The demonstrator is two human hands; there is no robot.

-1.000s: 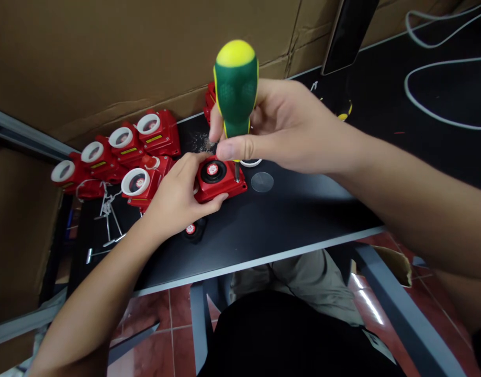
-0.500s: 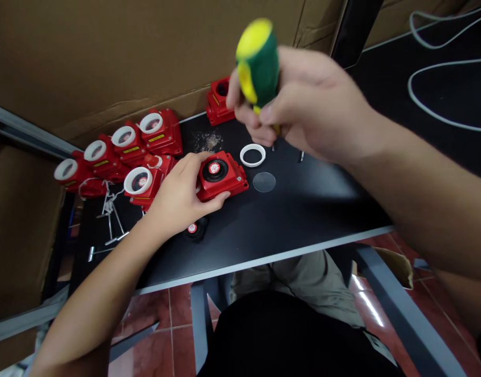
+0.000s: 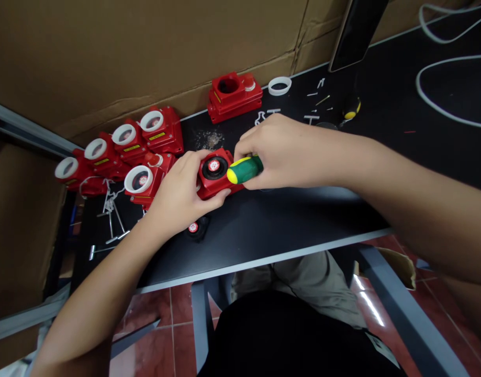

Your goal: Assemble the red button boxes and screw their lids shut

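Note:
My left hand (image 3: pixel 183 191) is closed around the left side of a red housing (image 3: pixel 214 189), with the thumb along its near side. On top of this housing sits a round black part (image 3: pixel 214 167) with a red and white label. My right hand (image 3: pixel 279 152) grips a green and yellow screwdriver (image 3: pixel 246 169) by its handle, close to the right end of the same housing. The blade and whatever it touches are hidden. Near my left wrist lies a loose black part (image 3: pixel 195 229) with a similar label.
Several red housings with white rings (image 3: pixel 138 180) stand at the left. T-shaped metal pieces (image 3: pixel 110 222) lie before them. Behind are another red housing (image 3: pixel 235 97), a loose white ring (image 3: pixel 279 86) and small debris (image 3: pixel 211 140). A black and yellow tool (image 3: pixel 350 108) and small screws lie at right.
My right hand has come down with the screwdriver from above the table to the right end of the red housing, now covering the near white ring. My left hand has stayed put.

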